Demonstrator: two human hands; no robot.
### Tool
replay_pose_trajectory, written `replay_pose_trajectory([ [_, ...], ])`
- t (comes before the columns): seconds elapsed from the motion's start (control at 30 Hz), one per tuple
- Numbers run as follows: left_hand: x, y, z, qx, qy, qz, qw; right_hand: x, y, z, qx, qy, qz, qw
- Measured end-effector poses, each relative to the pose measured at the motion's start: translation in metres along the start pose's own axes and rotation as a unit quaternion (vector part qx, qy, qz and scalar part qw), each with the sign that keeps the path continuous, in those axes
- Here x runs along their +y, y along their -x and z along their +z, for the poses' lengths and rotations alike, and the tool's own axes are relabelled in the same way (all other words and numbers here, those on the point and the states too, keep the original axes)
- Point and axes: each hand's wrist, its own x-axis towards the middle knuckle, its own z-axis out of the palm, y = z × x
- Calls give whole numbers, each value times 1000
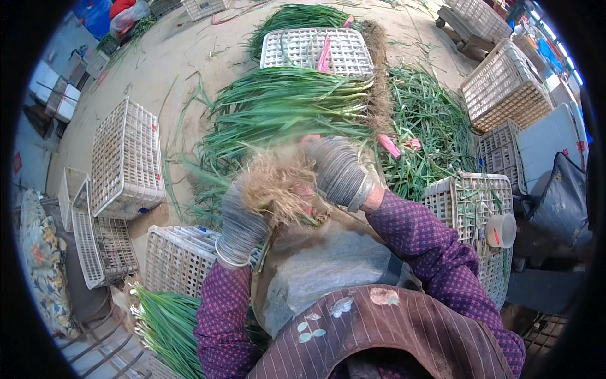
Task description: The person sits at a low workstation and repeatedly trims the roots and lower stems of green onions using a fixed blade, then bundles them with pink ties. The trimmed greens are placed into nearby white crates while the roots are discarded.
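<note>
A bunch of green onions or similar leafy greens point(279, 184) hangs before me, its tan roots turned towards me and partly blurred. My left hand point(241, 220), in a grey knitted glove, wraps its left side. Against the right side of the roots lies my gloved right hand point(334, 166); its fingertips are hidden, so its grip is unclear. Just beyond, a pile of long green stalks point(293, 104) has its roots to the right. Pink ties point(389, 146) show beside the pile. Below the hands, a dusty sheet point(331, 265) covers my lap.
A white plastic crate point(317, 47) stands behind the stalks. Loose leaf scraps point(426, 123) heap at right. A crate point(483, 203) near my right arm carries a clear plastic cup point(501, 230). More crates point(128, 161) stand left, and white-ended greens point(165, 322) lie at lower left.
</note>
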Motion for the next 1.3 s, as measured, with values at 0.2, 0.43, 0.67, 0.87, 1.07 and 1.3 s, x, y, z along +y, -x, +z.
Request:
replay_pose_trajectory([
  [0.2, -21, 18, -9, 16, 175, -124, 977, 85, -2, -31, 117, 287, 39, 950],
  [0.43, -57, 42, -9, 4, 153, -148, 977, 130, 35, -68, -48, 289, 347, 891],
  [0.67, -50, 37, 2, -58, -152, 81, 983, -1, 11, 3, -75, -548, 280, 785],
  [0.87, -53, 43, 0, -89, 83, -121, 985, -10, 13, 19, -74, -314, 110, 940],
  [1.07, -93, 85, -60, -75, 277, -360, 888, 143, -17, 14, -54, 293, 260, 918],
  [1.3, -59, 37, -55, -76, 370, -422, 824, 178, -2, -5, -105, 216, 184, 953],
])
